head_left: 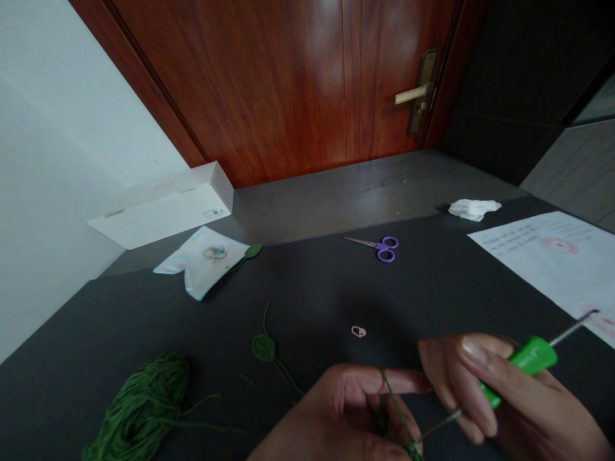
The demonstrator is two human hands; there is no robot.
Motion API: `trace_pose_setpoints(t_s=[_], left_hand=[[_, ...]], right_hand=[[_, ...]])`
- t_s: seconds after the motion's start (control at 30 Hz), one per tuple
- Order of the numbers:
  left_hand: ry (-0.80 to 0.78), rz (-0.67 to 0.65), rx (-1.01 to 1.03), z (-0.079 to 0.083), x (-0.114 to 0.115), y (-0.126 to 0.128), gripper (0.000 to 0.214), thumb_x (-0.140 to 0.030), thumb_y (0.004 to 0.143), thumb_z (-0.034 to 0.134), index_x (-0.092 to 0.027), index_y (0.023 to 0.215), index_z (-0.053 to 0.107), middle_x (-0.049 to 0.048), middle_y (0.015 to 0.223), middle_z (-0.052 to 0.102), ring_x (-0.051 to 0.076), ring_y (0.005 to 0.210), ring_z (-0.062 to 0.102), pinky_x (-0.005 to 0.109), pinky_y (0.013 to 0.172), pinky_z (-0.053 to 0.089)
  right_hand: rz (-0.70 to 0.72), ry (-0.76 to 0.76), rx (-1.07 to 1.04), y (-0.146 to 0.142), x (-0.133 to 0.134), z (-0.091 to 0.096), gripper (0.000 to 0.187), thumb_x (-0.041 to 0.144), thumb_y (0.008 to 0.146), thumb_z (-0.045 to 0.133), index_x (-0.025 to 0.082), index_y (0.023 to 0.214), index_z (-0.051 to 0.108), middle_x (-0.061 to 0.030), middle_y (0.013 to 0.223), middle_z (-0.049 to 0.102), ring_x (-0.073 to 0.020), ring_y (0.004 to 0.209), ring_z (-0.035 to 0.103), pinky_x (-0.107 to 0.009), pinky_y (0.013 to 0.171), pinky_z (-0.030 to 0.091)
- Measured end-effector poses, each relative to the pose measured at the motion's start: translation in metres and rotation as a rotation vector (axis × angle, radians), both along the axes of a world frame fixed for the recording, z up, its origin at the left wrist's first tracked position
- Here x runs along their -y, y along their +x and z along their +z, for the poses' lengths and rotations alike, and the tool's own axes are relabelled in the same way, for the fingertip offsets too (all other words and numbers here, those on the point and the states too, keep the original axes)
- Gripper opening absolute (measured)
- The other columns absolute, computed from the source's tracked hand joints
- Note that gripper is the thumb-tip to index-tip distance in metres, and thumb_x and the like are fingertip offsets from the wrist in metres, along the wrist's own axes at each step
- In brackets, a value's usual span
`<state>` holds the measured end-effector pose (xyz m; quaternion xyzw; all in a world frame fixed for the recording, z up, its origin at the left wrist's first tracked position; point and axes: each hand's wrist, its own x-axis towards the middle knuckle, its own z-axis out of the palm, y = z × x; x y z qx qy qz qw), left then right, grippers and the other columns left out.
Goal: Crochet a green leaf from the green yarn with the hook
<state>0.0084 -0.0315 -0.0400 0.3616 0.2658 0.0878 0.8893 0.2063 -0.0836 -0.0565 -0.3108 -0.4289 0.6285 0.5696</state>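
Near the bottom edge, my left hand (346,416) is closed on a small green crochet piece (414,448), partly cut off by the frame. A strand of green yarn (396,403) runs from its raised index finger down to that piece. My right hand (485,384) grips a crochet hook (531,358) by its green handle. One metal end points up to the right; the other reaches down to the stitches by my left thumb. A pink stitch marker (358,331) lies just beyond my hands. Left of them is a crocheted green leaf (264,347) with yarn tails.
A green yarn skein (139,410) sits at lower left. Purple-handled scissors (384,248) lie mid-table. Behind are a plastic pouch (211,256), another green leaf (253,251), a white box (168,211) and a crumpled tissue (473,209). A printed sheet (542,246) lies at right.
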Motion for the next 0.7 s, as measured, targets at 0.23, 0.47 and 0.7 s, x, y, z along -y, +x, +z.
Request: trace_pose_setpoints(t_s=[0.23,0.47,0.7], left_hand=[[0.288,0.364,-0.212,-0.007,0.010,0.010,0.065,-0.027,0.069,0.080,-0.021,0.130,0.059,-0.0003,0.084,0.060,0.013,0.079,0.054,0.028,0.080,0.042],[0.438,0.323,-0.325,-0.016,0.010,0.017,0.070,-0.023,0.072,0.072,-0.020,0.138,0.049,0.0002,0.088,0.056,0.015,0.079,0.053,0.031,0.079,0.043],[0.422,0.312,-0.398,-0.007,0.007,0.021,0.072,-0.020,0.065,0.072,-0.016,0.134,0.051,0.0012,0.088,0.059,0.015,0.076,0.051,0.031,0.081,0.042]], right_hand=[[-0.048,-0.038,0.179,-0.005,-0.008,-0.008,0.045,0.048,0.096,0.050,0.021,0.063,0.063,0.0002,0.062,0.056,-0.0163,0.063,0.051,-0.029,0.063,0.041],[-0.064,-0.172,0.115,-0.010,-0.012,-0.014,0.043,0.047,0.096,0.048,0.021,0.064,0.061,-0.0002,0.064,0.054,-0.0171,0.064,0.049,-0.030,0.064,0.042],[-0.055,-0.206,0.082,-0.005,-0.014,-0.010,0.046,0.044,0.097,0.047,0.020,0.060,0.059,0.0008,0.061,0.053,-0.0159,0.061,0.046,-0.029,0.063,0.040]])
